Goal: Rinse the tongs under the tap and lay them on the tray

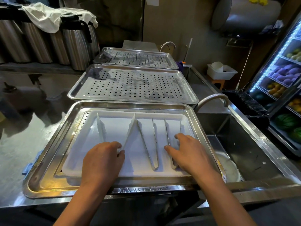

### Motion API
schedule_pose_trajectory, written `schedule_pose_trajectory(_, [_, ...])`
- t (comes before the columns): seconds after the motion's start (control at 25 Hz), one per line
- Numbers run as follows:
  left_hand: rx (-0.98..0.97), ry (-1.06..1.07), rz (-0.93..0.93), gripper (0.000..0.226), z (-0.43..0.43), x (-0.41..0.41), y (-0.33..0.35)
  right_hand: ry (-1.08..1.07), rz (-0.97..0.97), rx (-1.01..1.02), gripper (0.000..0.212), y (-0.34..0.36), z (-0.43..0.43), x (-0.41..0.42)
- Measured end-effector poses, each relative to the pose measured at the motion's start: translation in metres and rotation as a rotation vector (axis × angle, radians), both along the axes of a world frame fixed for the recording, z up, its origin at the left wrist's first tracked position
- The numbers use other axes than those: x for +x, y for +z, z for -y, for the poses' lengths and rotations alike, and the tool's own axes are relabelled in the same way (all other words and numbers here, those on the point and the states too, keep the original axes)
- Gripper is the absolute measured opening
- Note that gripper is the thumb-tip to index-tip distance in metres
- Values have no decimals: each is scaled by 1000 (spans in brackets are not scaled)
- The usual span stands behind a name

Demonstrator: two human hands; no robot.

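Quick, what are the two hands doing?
Left hand: pinching the white tongs.
Right hand: open, resting on the rightmost tongs.

Single head view: wide-angle, looks forward and down, close over tray (48, 185), sink (244, 144) at right.
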State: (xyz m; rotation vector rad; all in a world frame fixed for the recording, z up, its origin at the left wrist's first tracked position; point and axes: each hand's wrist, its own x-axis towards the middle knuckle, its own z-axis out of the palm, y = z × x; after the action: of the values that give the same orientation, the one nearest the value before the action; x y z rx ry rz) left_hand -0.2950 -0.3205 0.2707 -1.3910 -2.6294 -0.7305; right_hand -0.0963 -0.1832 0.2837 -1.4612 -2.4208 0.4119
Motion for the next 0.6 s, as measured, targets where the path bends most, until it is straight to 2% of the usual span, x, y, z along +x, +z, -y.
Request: schedule_pose_trajectory(0.6, [5, 1, 32, 26, 0, 7, 1, 34, -21, 48, 59, -8, -4, 2])
